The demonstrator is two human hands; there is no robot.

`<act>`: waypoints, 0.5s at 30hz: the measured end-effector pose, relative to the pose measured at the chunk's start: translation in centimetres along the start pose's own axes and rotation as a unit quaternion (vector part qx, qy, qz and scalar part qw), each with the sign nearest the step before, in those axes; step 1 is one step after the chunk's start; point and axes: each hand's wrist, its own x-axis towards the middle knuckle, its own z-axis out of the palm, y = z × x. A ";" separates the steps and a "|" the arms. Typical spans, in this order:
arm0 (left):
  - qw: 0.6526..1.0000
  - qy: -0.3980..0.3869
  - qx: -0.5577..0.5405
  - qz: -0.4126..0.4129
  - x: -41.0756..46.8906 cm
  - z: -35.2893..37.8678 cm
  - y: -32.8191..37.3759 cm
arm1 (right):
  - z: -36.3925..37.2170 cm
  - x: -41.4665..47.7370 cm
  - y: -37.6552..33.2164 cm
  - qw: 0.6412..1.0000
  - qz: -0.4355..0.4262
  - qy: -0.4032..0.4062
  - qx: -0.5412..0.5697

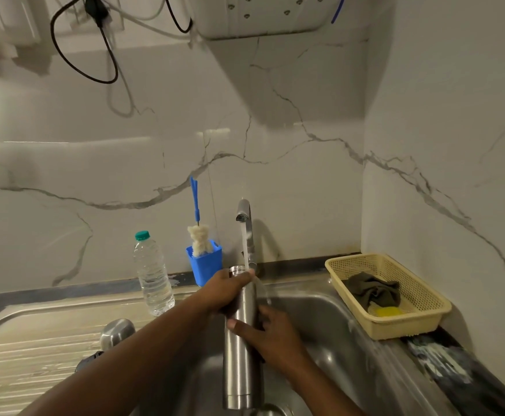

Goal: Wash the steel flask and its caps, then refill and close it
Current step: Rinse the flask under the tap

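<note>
Marble-walled corner; steel sink [320,325] under a running tap [243,211]. Steel flask [240,370] held upright over the sink, mouth open beneath the stream [245,250], grasped at the neck by the left grip [230,289] and at mid-body by the right grip [266,328]. Likely hazards: slipping from a wet hold and denting; splashing onto the table [35,340] off the rim. Centre under the stream.

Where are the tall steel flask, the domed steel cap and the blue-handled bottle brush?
tall steel flask [240,370], head view, bare lower body.
domed steel cap [116,332], head view, rounded top.
blue-handled bottle brush [195,199], head view, blue handle.
</note>
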 end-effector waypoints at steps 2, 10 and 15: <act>0.999 -0.011 -0.048 -0.007 -0.1 -0.4 0.1 | 0.1 -0.1 -0.2 0.998 0.026 -0.030 0.044; 0.988 -0.034 -0.150 -0.021 -1.0 0.0 0.7 | 0.1 -0.6 -0.9 0.994 0.082 -0.038 0.065; 0.996 -0.054 0.036 0.067 -0.7 0.5 0.4 | 0.0 0.0 -0.3 0.999 0.035 0.013 0.024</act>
